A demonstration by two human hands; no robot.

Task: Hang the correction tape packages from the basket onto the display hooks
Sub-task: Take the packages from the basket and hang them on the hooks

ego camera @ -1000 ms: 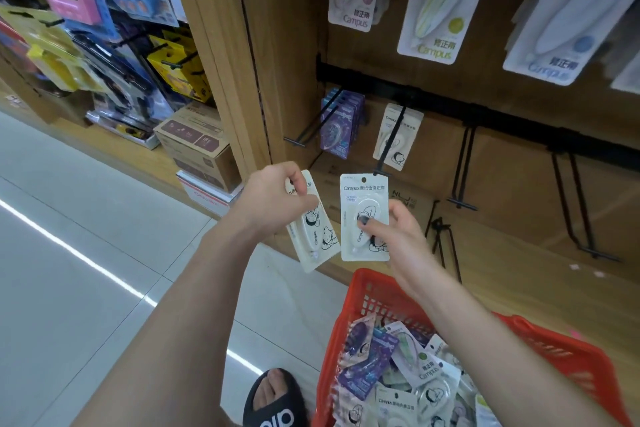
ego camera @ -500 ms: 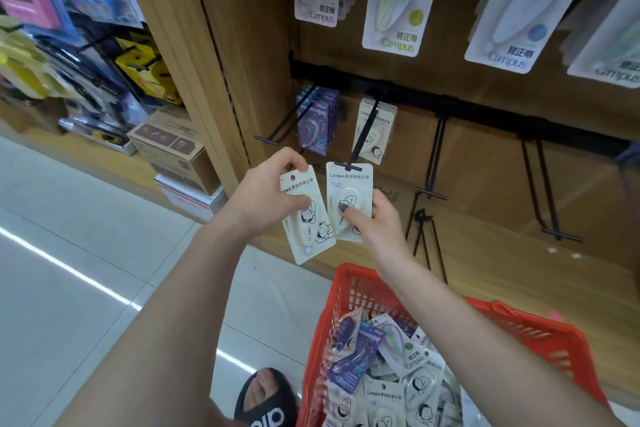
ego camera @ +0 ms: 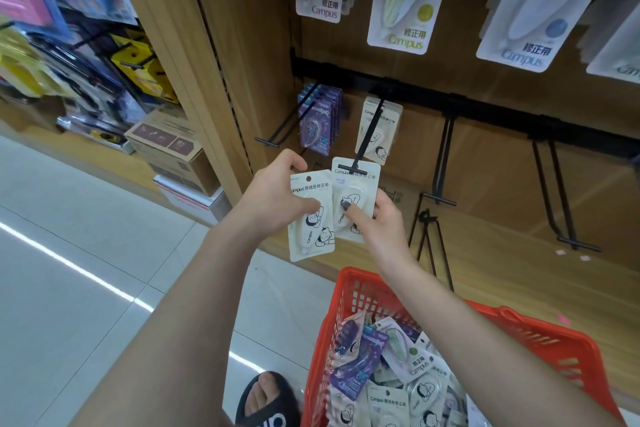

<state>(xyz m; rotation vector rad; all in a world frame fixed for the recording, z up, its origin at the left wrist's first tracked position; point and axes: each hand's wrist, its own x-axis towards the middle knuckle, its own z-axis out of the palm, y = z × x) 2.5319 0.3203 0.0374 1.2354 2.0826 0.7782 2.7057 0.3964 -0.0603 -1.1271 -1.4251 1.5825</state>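
Since the earlier frames, your right hand (ego camera: 377,222) has raised its white cartoon-printed correction tape package (ego camera: 353,198) until the card's top edge meets the T-shaped tip of the black wire display hook (ego camera: 367,135). The right grip is closed on this package: the thumb presses its front face and the fingers curl behind it. Whether the hang hole is already on the hook cannot be determined.

Your left hand (ego camera: 277,198) holds a second white cartoon-printed package (ego camera: 311,218) just beside the first, the thumb across its front. Its hang hole is visible and free.

One matching white package (ego camera: 381,128) hangs further back on the same hook. Purple correction tape packages (ego camera: 322,121) hang on the neighbouring hook to the left.

The red plastic mesh basket (ego camera: 540,336) sits below your right forearm and contains mixed white and purple packages.
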